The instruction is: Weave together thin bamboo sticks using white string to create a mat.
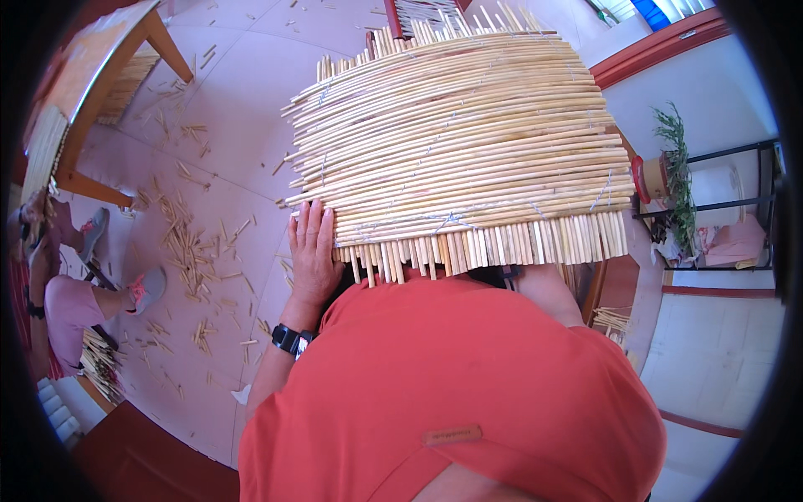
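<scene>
A mat of straw-coloured reed sticks lies in front of me. Its long sticks run across and are tied with thin bluish-white string. Along the near and far edges, short stick ends point out crosswise. My left hand rests at the mat's near left corner, fingers stretched out against the stick ends; its thumb is hidden. My right forearm reaches under the near right edge, and the mat covers that hand.
Cut reed pieces litter the pale floor on the left. Another person sits at far left by a wooden table holding more sticks. A black rack with a potted plant stands right. Beyond the mat is a dark red frame.
</scene>
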A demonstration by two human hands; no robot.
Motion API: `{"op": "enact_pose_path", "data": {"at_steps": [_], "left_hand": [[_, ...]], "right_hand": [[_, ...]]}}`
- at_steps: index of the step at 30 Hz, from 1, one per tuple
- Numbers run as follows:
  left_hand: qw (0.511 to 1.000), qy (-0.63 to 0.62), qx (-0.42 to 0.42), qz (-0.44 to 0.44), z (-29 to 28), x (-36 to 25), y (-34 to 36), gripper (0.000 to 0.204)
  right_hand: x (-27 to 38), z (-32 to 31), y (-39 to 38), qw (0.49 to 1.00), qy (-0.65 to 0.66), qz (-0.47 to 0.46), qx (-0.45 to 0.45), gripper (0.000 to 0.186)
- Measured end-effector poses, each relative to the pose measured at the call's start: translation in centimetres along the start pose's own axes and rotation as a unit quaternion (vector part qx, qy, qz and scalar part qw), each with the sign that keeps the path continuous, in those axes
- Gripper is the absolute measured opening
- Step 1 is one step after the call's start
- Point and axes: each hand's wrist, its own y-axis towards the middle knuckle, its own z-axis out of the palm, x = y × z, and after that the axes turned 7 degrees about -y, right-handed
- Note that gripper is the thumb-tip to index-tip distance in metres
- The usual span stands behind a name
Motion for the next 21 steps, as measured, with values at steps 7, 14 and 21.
{"op": "enact_pose_path", "data": {"at_steps": [7, 14, 21], "left_hand": [[0.998, 0.003, 0.054, -0.019, -1.0, -0.4, -0.3, 0.064], [0.97, -0.207, 0.125, 0.038, -6.9, 0.3, 8.4, 0.071], [0.983, -0.064, 0.14, 0.099, 1.8, -6.8, 12.7, 0.081]], "right_hand": [[0.3, -0.2, -0.2, 1.0, -0.001, 0.002, 0.0, 0.015], [0.8, -0.5, -0.5, 1.0, -0.001, -0.001, -0.003, 0.015], [0.6, -0.5, -0.2, 1.0, 0.004, 0.014, 0.003, 0.016]]}}
